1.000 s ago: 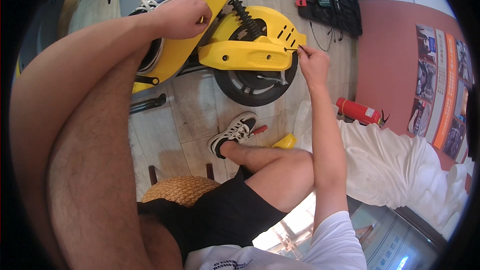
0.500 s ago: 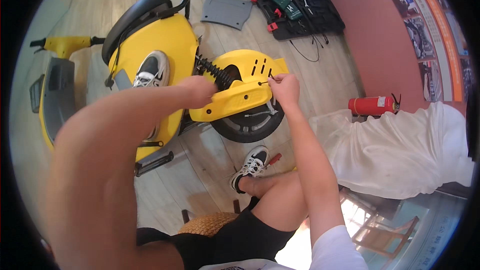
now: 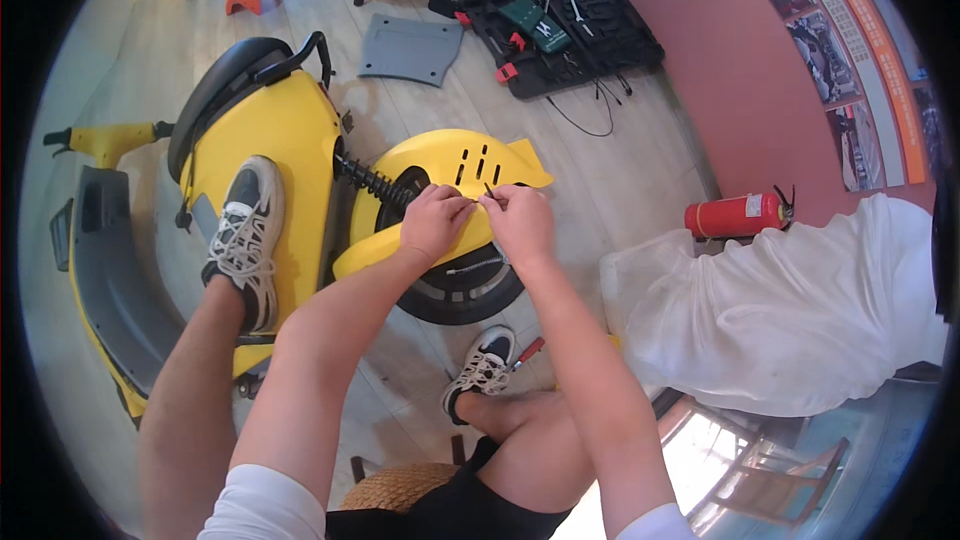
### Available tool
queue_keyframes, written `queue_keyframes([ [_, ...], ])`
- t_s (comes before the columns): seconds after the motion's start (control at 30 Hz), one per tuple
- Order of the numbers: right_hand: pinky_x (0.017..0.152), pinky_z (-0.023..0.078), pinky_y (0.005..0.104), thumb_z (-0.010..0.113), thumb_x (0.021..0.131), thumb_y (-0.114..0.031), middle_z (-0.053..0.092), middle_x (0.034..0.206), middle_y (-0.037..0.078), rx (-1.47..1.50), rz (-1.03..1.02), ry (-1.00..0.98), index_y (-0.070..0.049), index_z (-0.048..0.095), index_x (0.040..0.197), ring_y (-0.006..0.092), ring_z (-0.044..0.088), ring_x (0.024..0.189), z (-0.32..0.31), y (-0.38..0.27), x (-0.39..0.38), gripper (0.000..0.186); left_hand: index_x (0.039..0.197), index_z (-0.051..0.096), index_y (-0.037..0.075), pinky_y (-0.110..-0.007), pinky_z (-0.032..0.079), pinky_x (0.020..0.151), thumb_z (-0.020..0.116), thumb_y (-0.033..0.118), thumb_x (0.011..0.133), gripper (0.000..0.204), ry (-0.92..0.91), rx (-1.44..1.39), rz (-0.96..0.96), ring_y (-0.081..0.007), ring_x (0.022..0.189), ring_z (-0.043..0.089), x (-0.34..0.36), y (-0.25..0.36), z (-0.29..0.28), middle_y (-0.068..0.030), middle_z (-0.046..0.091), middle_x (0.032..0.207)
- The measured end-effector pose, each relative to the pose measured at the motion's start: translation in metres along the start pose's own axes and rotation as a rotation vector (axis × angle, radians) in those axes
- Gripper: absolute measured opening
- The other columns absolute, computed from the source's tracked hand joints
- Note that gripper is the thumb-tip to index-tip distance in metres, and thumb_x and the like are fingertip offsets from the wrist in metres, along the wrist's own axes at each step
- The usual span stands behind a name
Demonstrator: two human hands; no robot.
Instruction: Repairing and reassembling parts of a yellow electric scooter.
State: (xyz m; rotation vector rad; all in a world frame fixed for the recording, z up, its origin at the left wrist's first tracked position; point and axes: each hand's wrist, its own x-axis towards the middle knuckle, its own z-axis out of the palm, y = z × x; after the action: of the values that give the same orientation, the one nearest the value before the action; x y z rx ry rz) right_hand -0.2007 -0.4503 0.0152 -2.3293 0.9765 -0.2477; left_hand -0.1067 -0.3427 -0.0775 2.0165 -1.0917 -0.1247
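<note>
Over the black rear tyre (image 3: 458, 313) of a yellow-panelled scooter (image 3: 305, 130) on its side, left hand (image 3: 435, 223) and right hand (image 3: 522, 224) sit side by side.

Right fingers clamp a thin, dark metal tool (image 3: 489, 190) at the slotted yellow plastic fender (image 3: 425, 152); left fingertips bunch together — on what, one cannot tell. Beyond, an open black toolcase (image 3: 612, 38) lies by the wood-plank floor's (image 3: 625, 170) edge — along the red-brown wall (image 3: 690, 65).

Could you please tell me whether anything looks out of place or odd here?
Yes: the yellow scooter lies on its side on the floor rather than standing upright, with the person's left shoe on its body. A grey panel and a red-handled tool also lie loose on the floor.
</note>
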Motion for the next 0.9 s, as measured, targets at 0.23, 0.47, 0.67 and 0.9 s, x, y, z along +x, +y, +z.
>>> queue_keyframes([
  [0.23, 0.068, 0.053, 0.0429, 0.072, 0.082, -0.022, 0.069, 0.076, 0.017, 0.035, -0.062, 0.005, -0.002, 0.073, 0.085, 0.0353, 0.068, 0.074, 0.008, 0.009, 0.001, 0.021, 0.09, 0.076, 0.012, -0.034, 0.054, 0.073, 0.07, 0.027, 0.083, 0.017, 0.002, 0.043, 0.029, -0.0226, 0.081, 0.062, -0.001, 0.001, -0.002, -0.0025, 0.069, 0.086],
  [0.47, 0.083, 0.053, 0.0393, 0.07, 0.082, -0.015, 0.064, 0.119, 0.012, -0.433, -0.491, -0.082, -0.01, 0.067, 0.116, 0.0279, 0.064, 0.106, -0.034, 0.003, 0.01, 0.035, 0.087, 0.074, 0.012, -0.033, 0.053, 0.075, 0.067, 0.025, 0.086, 0.015, -0.034, 0.122, 0.096, -0.0212, 0.086, 0.06, -0.003, 0.003, 0.009, -0.0003, 0.067, 0.087],
  [0.67, 0.083, 0.051, 0.0356, 0.062, 0.08, -0.012, 0.064, 0.109, 0.009, -0.625, -1.189, -0.199, -0.005, 0.07, 0.1, 0.0225, 0.062, 0.103, -0.049, -0.018, 0.05, 0.023, 0.088, 0.073, 0.015, -0.033, 0.052, 0.077, 0.062, 0.029, 0.09, 0.018, -0.083, 0.157, 0.07, -0.0197, 0.092, 0.059, -0.004, -0.007, 0.007, 0.0015, 0.064, 0.088],
  [0.9, 0.075, 0.051, 0.0376, 0.066, 0.077, -0.015, 0.065, 0.088, 0.008, -0.698, -1.108, -0.329, -0.006, 0.071, 0.076, 0.0247, 0.064, 0.09, -0.044, -0.011, 0.064, 0.01, 0.092, 0.075, 0.012, -0.034, 0.052, 0.077, 0.065, 0.027, 0.089, 0.019, -0.056, 0.123, 0.053, -0.0218, 0.089, 0.06, 0.0, 0.005, 0.0, -0.0003, 0.067, 0.09],
])
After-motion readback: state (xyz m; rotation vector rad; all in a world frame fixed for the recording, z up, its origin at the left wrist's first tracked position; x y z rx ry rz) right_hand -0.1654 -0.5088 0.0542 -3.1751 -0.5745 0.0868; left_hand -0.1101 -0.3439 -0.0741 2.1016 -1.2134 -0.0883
